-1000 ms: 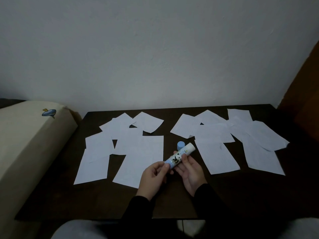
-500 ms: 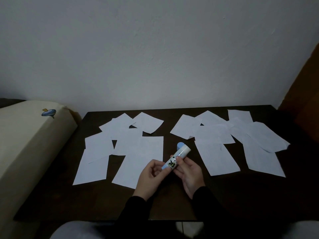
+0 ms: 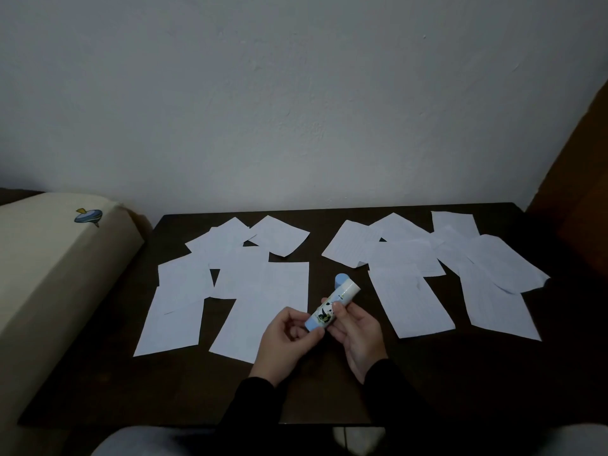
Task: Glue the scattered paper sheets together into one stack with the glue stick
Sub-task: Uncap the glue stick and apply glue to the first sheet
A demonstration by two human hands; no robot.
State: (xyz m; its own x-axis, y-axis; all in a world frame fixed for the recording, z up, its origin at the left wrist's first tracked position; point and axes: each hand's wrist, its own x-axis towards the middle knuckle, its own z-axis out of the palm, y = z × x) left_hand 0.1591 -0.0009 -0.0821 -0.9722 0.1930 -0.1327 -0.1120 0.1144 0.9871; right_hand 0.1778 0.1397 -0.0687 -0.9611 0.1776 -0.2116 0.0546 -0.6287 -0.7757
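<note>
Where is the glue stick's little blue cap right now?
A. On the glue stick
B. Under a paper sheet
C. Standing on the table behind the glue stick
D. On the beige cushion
C: the blue cap stands on the dark table just behind the uncapped glue stick, which both hands hold.

Two bare hands w/ black sleeves are reaching in from bottom centre, close together. Left hand is curling, thumb and fingertips pinching the blue base of a glue stick. Right hand is lying palm up, fingers wrapping the tube's middle, holding it tilted away.
</note>
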